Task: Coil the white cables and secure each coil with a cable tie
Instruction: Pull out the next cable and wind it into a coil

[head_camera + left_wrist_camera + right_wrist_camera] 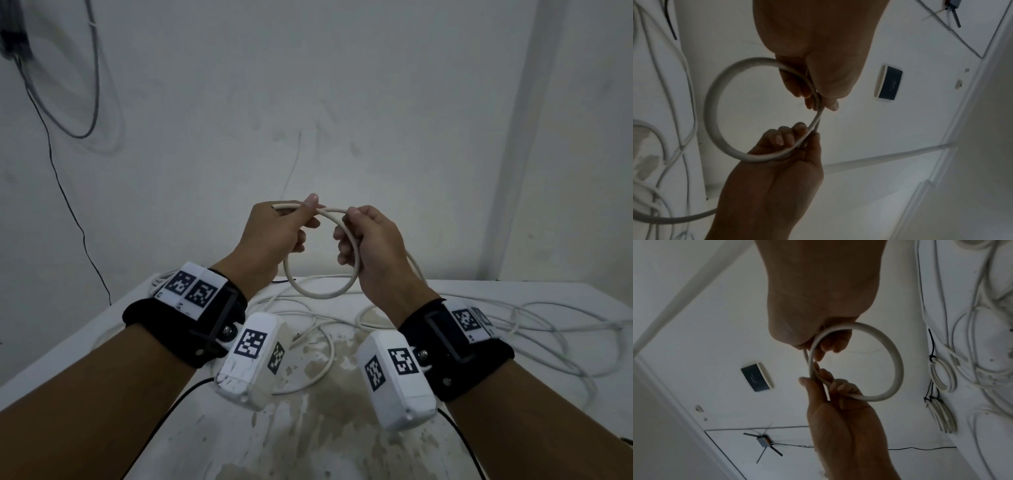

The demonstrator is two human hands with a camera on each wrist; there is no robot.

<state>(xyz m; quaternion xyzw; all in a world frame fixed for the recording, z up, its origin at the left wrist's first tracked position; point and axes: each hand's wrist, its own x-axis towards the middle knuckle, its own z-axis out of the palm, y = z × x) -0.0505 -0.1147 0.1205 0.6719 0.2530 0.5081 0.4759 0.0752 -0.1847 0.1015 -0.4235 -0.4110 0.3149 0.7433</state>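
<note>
I hold a thick white cable bent into one round loop in the air above the table. My left hand pinches the cable's cut end between thumb and fingers at the top of the loop. Just to its right, my right hand grips the cable where it crosses that end, fingers curled round it. The left wrist view shows the loop hanging between both hands. The right wrist view shows the loop too, and two finished coils bound with black ties on the table.
Loose white cables sprawl over the stained white table, mostly at the right and under my hands. The table stands against a white wall in a corner. A thin black cord runs down the wall at the left.
</note>
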